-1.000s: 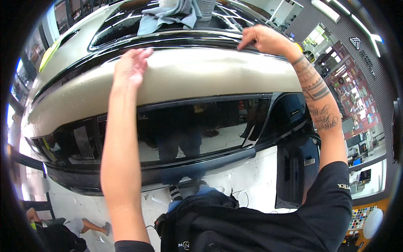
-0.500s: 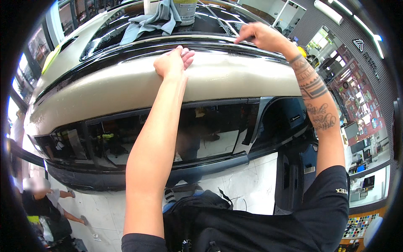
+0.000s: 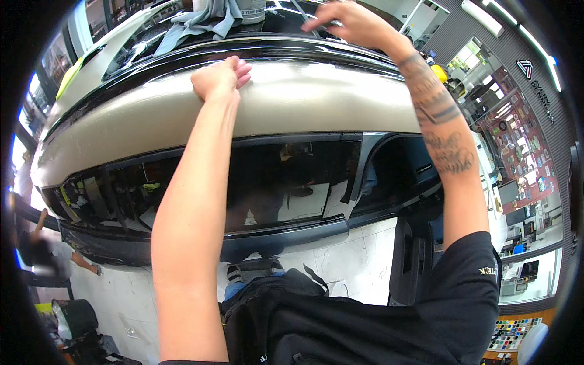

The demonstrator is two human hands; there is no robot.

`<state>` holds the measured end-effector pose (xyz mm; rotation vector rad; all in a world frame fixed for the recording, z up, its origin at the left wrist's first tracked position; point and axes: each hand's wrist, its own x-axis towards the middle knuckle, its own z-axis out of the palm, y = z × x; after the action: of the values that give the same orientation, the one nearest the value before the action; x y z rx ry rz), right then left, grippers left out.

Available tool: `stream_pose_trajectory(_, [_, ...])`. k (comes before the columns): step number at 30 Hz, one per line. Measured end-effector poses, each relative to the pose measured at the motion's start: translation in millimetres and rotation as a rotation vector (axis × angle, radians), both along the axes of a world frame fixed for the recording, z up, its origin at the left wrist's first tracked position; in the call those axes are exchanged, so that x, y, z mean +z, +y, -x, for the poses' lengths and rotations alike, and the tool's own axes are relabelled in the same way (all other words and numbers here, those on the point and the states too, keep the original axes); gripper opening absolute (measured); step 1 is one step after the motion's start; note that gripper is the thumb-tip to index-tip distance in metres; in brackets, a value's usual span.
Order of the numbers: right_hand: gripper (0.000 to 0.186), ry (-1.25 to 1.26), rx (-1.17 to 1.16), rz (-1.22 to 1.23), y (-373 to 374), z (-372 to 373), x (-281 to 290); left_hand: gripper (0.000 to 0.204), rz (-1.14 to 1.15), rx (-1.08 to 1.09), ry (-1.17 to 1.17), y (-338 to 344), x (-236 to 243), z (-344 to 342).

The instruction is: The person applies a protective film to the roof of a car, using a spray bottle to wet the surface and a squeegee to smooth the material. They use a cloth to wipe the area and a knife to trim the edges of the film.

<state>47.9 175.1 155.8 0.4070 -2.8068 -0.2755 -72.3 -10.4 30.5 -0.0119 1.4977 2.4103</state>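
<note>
My left hand (image 3: 219,79) is at the edge between the champagne-coloured side panel (image 3: 292,97) and black roof trim (image 3: 140,67) of a car; its fingers are curled together, hiding anything they may grip. Farther right and higher, my tattooed right hand (image 3: 353,27) is above the trim, fingers bent but apart, with nothing visible in them and slightly blurred. Left of it on the dark glossy roof lie a grey-blue cloth (image 3: 182,27) and a pale container (image 3: 249,12). Dark side glass (image 3: 280,182) is below my hands.
A detached black panel (image 3: 404,280) stands upright at the lower right. A co-worker (image 3: 48,255) is low at the far left, beside a black bin-like object (image 3: 73,316). A swatch board (image 3: 517,333) is at the lower right, and white tiled floor (image 3: 359,261) shows under the car.
My left hand went rightward onto the trim edge, then slightly left and up with the view. My right hand has moved left and up. The co-worker at lower left has changed position.
</note>
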Motion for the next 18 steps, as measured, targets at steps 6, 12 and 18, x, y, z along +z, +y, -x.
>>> stream_pose_trajectory(6, [0.046, 0.219, 0.214, -0.012, -13, 33, -66, 0.012, -0.017, -0.007, 0.0, -6, -7, 13])
stream_pose_trajectory(12, [0.041, -0.058, 0.04, 0.076, -9, 8, -9, 0.01, -0.039, -0.091, 0.022, -9, -7, 3])
stream_pose_trajectory(18, [0.055, 0.097, 0.409, 0.013, -138, 170, -29, 0.033, -0.094, -0.178, 0.088, -43, -15, 4])
